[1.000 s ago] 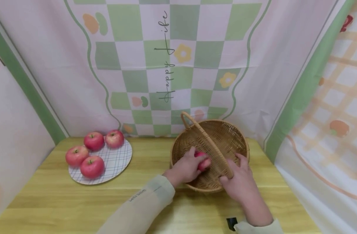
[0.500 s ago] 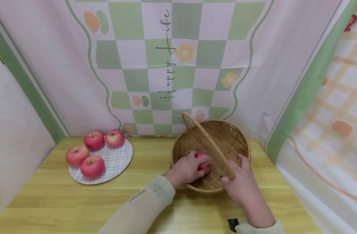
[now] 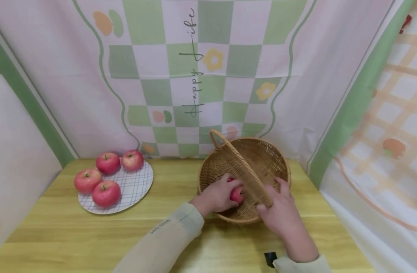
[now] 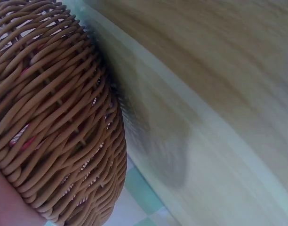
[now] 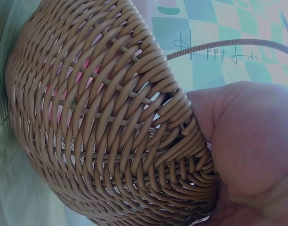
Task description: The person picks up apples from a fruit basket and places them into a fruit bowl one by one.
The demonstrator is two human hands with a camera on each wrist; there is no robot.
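A round wicker basket with an arched handle stands on the table. Inside it, my left hand reaches over the near left rim and holds a red apple, fingers over its top and thumb at its near side. My right hand grips the basket at the near right rim, by the foot of the handle. The right wrist view shows this hand against the rim and red showing through the weave. In the left wrist view the outer wicker wall hides most of the hand's work.
A checked round plate at the left bears several red apples. A small black object lies near the right sleeve. Patterned cloth hangs right behind the wooden table and along both sides.
The apple in the basket has turned and shifted slightly under my left fingers, and its stem end now faces right. My right hand keeps its grip. The head view has shifted a little.
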